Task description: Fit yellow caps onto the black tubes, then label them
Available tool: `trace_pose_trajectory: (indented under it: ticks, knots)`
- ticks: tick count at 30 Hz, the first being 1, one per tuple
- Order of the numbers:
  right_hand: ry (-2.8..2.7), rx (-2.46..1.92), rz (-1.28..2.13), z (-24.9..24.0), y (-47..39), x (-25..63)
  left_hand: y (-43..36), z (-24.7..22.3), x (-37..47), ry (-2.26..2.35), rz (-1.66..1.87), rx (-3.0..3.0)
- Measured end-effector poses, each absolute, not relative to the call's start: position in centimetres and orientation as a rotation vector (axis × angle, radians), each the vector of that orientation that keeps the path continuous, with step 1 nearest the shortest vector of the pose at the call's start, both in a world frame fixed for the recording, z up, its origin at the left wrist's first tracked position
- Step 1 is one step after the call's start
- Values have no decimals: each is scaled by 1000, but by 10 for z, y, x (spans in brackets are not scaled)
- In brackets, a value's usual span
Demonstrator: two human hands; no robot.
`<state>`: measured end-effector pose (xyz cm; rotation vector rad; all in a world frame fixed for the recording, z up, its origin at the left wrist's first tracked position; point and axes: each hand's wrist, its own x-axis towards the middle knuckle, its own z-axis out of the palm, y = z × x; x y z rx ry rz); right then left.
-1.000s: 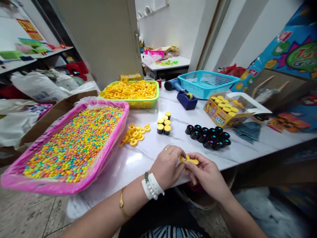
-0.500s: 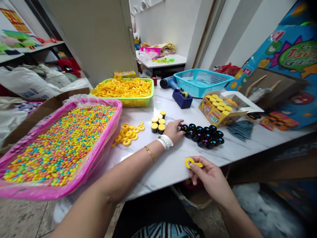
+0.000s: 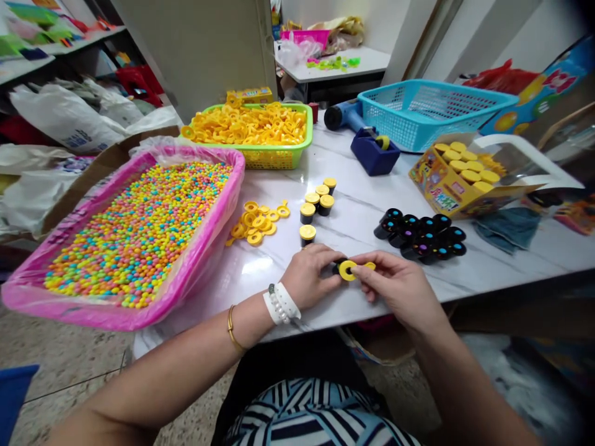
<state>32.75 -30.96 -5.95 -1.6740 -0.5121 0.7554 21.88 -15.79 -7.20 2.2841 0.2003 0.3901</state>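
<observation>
Head view: left hand (image 3: 304, 275) has its fingers closed around a small black cup (image 3: 337, 267), mostly hidden by the grip. Right hand (image 3: 402, 282) pinches a yellow ring piece (image 3: 343, 271) between thumb and fingers, directly beside the cup and overlapping it from this angle. Whether the two parts touch or are joined cannot be determined.

Progress as observed: six yellow-topped cups (image 3: 312, 199) stand upright on the bench (image 3: 357, 210), ahead of the left fingers; one stands apart from the rest, nearest the hand. These are judged finished as to their tops. Roughly a dozen dark cups (image 3: 423, 236) with coloured dots showing and no yellow tops are grouped ahead and to the right of the right fingers; judged outstanding. The held pair is judged in progress.

Parts on hand: a loose pile of yellow rings (image 3: 255, 221) lies left of and beyond the left fingers, and a green basket (image 3: 310, 127) heaped with similar yellow pieces sits farther beyond. Far right of the fingers, a printed box (image 3: 439, 192) contains further yellow-topped units.
</observation>
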Motion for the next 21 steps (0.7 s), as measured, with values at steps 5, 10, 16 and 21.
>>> trace_pose_trajectory:
  ticks: [5,10,16,21]
  knots:
    - [-462,-1684,695,-64,-302,327,-157,-68,220,238,293,2303]
    - [-471,-1652,740,-68,-299,330,-157,-58,216,205,175,2212]
    - [-485,-1708,819,-65,-297,331,-165,-57,223,451,253,1983]
    - [-546,-1738,795,-64,-296,327,-170,-63,222,464,252,1968]
